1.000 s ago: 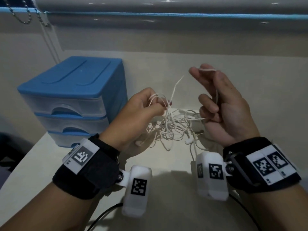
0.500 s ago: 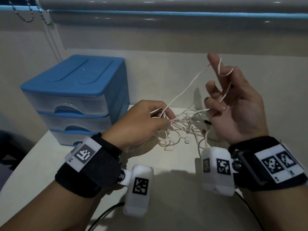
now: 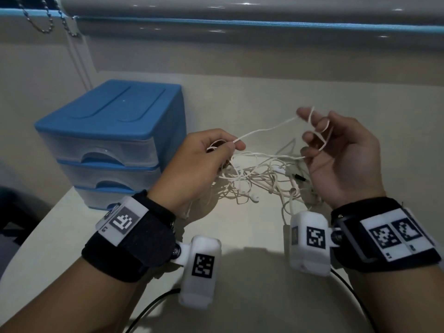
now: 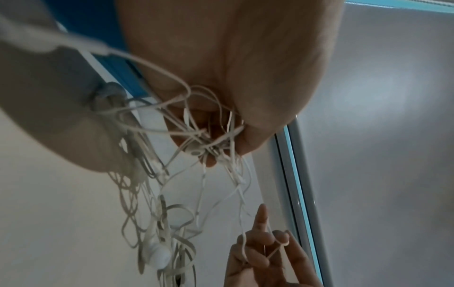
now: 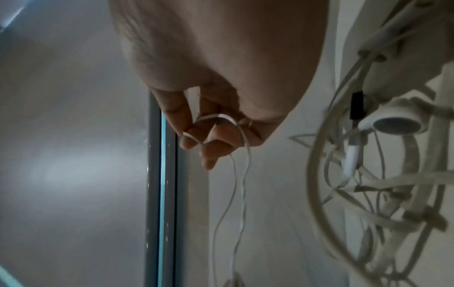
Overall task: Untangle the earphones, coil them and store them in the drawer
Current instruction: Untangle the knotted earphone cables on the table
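Note:
A tangle of white earphone cords lies on the pale table between my hands, with earbuds and a black plug showing. My left hand pinches a bunch of the cords at the tangle's left side. From it one strand runs up and right to my right hand, where it loops over the half-curled fingers. The blue drawer unit stands at the left with its three clear drawers closed.
The table meets a wall just behind the tangle. A window blind with a bead chain hangs above. Black cables trail from the wrist cameras toward me. An earbud hangs close to the right wrist camera.
My right hand came down from its raised position, the strand still looped over its fingers. The left hand stays pinched on the cords, and the tangle has spread lower on the table.

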`<state>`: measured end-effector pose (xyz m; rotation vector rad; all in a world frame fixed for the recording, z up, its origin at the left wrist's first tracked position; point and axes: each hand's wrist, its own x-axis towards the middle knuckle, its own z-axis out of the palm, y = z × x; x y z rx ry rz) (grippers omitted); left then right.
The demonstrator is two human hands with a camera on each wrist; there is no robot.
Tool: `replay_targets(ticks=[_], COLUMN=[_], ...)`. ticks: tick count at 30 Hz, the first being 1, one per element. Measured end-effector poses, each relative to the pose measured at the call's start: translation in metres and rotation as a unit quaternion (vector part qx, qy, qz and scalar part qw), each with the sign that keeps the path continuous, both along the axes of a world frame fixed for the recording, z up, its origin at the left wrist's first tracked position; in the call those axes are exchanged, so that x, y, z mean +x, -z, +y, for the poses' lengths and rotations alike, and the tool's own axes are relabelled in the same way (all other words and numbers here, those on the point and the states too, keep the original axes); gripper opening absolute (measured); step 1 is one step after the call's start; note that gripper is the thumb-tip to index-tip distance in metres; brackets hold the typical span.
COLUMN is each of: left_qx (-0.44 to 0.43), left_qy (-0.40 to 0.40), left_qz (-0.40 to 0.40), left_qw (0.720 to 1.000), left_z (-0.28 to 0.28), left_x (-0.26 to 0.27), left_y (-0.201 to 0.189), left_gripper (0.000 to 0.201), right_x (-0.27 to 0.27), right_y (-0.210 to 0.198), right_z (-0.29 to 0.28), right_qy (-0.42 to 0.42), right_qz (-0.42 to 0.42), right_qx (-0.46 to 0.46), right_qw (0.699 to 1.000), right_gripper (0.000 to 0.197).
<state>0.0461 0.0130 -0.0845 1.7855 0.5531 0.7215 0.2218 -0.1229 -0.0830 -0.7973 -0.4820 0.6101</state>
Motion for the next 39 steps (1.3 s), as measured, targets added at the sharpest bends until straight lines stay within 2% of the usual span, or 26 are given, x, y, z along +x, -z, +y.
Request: replay_targets(ticks=[2, 4, 7, 10, 12, 15, 17, 20, 22, 25, 29, 32, 36, 39], left_qx=[0.007, 0.018, 0.020, 0.052, 0.074, 0.069, 0.057, 0.044, 0.047, 0.053, 0.060, 0.071, 0.064, 0.062], left_qy=[-0.005, -0.007, 0.002, 0.012, 0.031, 0.049, 0.058, 0.069, 0.083, 0.086, 0.065, 0.068, 0.063, 0.060], left_qz=[-0.009, -0.010, -0.004, 0.010, 0.024, 0.031, 0.025, 0.017, 0.018, 0.025, 0.038, 0.056, 0.053, 0.034], left_qw=[1.000, 1.000, 1.000, 0.999, 0.997, 0.996, 0.996, 0.997, 0.995, 0.995, 0.995, 0.994, 0.995, 0.996], left_z=[-0.001, -0.001, -0.002, 0.001, 0.001, 0.000, -0.001, -0.002, -0.002, 0.000, 0.002, 0.002, 0.002, 0.003], left_x=[-0.001, -0.001, -0.001, -0.002, -0.003, -0.003, -0.003, -0.004, -0.004, -0.002, -0.001, 0.000, 0.001, 0.001], left_y=[-0.001, -0.001, 0.000, 0.002, 0.003, 0.002, 0.002, 0.001, 0.001, 0.003, 0.005, 0.006, 0.006, 0.006], left_gripper=[0.021, 0.020, 0.018, 0.016, 0.014, 0.016, 0.024, 0.034, 0.038, 0.040, 0.025, 0.018, 0.016, 0.017], right_x=[-0.005, -0.009, -0.011, -0.012, -0.013, -0.022, -0.027, -0.028, -0.026, -0.022, -0.019, -0.018, -0.016, -0.017], right_y=[0.001, 0.002, 0.004, 0.006, 0.006, 0.009, 0.012, 0.012, 0.012, 0.010, 0.008, 0.006, 0.003, 0.000], right_z=[0.004, 0.009, 0.012, 0.009, 0.008, 0.013, 0.015, 0.015, 0.015, 0.017, 0.017, 0.017, 0.015, 0.015], right_qy=[0.023, 0.096, 0.192, 0.233, 0.195, 0.018, -0.048, -0.062, -0.031, 0.057, 0.131, 0.180, 0.208, 0.188], right_qz=[-0.037, -0.105, -0.216, -0.313, -0.397, -0.466, -0.456, -0.448, -0.445, -0.417, -0.330, -0.262, -0.196, -0.129], right_qx=[-0.064, -0.141, -0.220, -0.254, -0.249, -0.235, -0.233, -0.218, -0.206, -0.166, -0.099, -0.067, -0.029, -0.004], right_qw=[0.997, 0.980, 0.932, 0.885, 0.861, 0.852, 0.858, 0.865, 0.871, 0.892, 0.930, 0.946, 0.958, 0.974], right_gripper=[0.029, 0.032, 0.027, 0.023, 0.026, 0.025, 0.020, 0.012, 0.015, 0.018, 0.021, 0.025, 0.029, 0.027])
